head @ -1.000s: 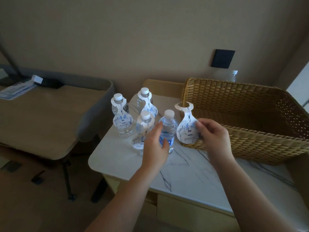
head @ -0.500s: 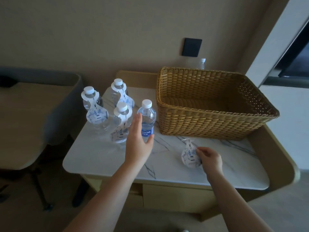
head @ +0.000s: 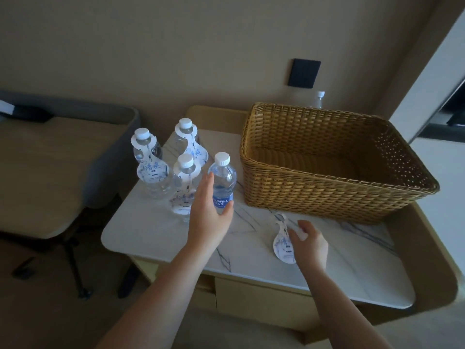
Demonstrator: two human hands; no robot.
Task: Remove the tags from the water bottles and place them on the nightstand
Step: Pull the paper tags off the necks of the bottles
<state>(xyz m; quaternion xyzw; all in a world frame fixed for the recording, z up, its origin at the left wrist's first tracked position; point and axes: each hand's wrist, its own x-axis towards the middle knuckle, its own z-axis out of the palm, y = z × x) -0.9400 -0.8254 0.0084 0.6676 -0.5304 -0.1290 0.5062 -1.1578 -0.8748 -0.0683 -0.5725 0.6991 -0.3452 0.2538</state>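
With your right hand (head: 308, 241) pressing the freed tag (head: 283, 244) flat on the nightstand (head: 251, 250), let go cleanly, and shift your open left hand (head: 210, 210), touching the bare bottle (head: 222, 183), to the tagged bottle (head: 185, 182) just beyond it.

Bare nightstand (head: 251, 263) marble is lying open at six o'clock; the wicker basket (head: 327, 192) is blocking two o'clock, clustered bottles (head: 176, 172) crowding ten.
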